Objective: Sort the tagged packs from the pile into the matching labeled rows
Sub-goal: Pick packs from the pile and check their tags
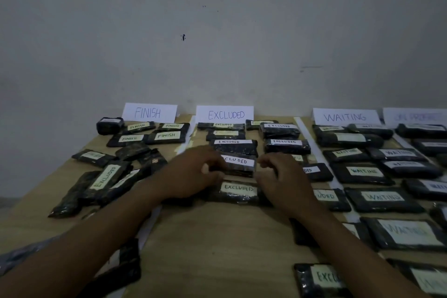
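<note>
Dark packs with white tags lie on a wooden table in rows under paper signs: FINISH, EXCLUDED and WAITING. My left hand and my right hand grip the two ends of one pack tagged EXCLUDED in the EXCLUDED row. Another EXCLUDED pack lies just below it. A loose pile of packs sits at the left, one of them tagged EXCLUDED.
A fourth sign at far right is blurred. White paper strips divide the rows. A pack tagged EXCLUDED lies near the front edge. The wall rises directly behind the signs.
</note>
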The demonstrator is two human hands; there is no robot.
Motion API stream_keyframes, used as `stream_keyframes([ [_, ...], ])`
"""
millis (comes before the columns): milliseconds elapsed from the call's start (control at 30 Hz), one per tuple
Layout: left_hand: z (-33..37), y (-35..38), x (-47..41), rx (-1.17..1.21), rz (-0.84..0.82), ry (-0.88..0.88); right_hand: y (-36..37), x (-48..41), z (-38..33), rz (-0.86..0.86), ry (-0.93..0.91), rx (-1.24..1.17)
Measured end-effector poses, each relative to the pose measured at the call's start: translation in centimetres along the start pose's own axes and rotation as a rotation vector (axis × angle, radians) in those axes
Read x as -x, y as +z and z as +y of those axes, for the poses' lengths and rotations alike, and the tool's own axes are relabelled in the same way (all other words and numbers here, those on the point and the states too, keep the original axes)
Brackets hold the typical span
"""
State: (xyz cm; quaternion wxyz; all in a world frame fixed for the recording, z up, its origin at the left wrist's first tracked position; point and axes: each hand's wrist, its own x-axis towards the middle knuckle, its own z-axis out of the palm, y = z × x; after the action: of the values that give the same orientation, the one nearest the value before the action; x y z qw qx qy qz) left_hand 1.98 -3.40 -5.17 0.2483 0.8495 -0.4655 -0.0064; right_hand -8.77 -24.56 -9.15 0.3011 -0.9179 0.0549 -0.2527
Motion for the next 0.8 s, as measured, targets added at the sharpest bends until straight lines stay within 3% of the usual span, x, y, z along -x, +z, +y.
stream_keyframes([
  [100, -1.8, -2.7, 2.3, -0.202, -0.153, -0.156, 0.5, 0.4, -0.2, -0.17, -0.201, 0.22],
  [200, -3.9, -4.2, 4.6, -0.357, -0.288, -0.238, 0.7, 0.4, -0.1, -0.224, -0.277, 0.329],
  [400, -5.5, -3.9, 6.9, -0.309, -0.197, -0.213, 0.7, 0.7, -0.7, -0.294, -0.282, 0.338],
  [700, -5.1, -3.7, 7.9, -0.239, -0.077, -0.134, 0.9, 0.5, -0.4, -0.201, -0.297, 0.431],
  [800, -4.0, -3.7, 8.0, -0.229, -0.028, -0.081, 0.6, 0.1, -0.6, -0.096, -0.208, 0.247],
])
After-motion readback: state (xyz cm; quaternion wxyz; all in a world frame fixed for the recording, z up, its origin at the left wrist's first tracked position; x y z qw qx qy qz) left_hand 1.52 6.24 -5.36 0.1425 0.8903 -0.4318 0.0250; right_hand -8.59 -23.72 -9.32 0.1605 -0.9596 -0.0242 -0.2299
